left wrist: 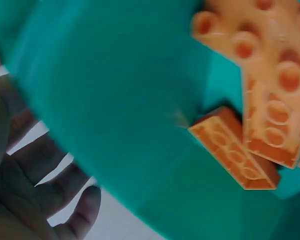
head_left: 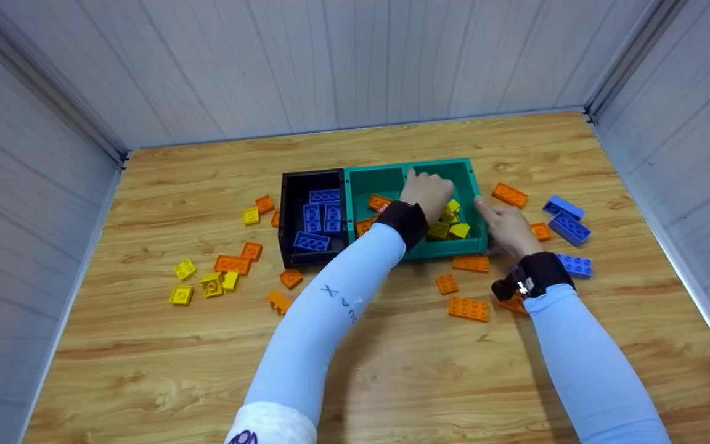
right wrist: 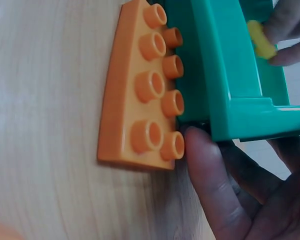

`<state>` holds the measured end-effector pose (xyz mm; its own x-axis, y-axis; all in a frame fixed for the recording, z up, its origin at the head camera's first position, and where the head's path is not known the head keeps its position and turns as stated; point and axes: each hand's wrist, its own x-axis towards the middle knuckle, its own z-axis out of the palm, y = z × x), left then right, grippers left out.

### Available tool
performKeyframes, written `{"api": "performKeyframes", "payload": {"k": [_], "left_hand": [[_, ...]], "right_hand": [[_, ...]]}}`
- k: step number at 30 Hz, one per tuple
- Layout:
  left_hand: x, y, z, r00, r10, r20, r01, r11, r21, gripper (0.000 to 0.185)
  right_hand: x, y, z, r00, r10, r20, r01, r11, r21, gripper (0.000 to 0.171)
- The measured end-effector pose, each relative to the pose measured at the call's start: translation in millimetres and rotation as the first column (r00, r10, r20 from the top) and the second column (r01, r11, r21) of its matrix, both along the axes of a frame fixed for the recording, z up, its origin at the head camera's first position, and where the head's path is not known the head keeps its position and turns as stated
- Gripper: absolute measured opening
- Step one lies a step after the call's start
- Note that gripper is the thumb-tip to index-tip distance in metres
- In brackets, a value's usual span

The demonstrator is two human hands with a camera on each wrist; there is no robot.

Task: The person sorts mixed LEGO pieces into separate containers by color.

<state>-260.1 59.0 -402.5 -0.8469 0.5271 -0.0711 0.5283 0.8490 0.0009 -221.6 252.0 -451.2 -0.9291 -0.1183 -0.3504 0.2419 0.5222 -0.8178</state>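
Wooden worktop (head_left: 392, 382) carries a black bin (head_left: 285, 216), a green bin (head_left: 477, 209), and scattered orange, yellow and blue bricks.

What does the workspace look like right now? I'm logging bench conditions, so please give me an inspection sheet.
Surface: wooden table, bare at the near edge.
Job's things: green bin holding yellow bricks and orange bricks; black bin beside it, touching, holding blue bricks.
Clutter: orange, yellow and blue bricks scattered around both bins.
Hands: left hand reaches into the green bin among the yellow bricks, grip hidden; right hand rests straight-fingered against the bin's outer corner.
Cables: nothing seen.
Surroundings: pale panelled walls on three sides.
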Motion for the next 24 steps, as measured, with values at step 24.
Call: {"api": "performKeyframes", "payload": {"k": [24], "left_hand": [[40.3, -189.1, 35.2, 0.989, 0.078, -0.129, -0.016, 0.905, 0.426, 0.019]], "right_hand": [[-10.6, -2.2, -1.8, 1.0, 0.011, 0.03, -0.012, 1.0, 0.025, 0.091]]}}
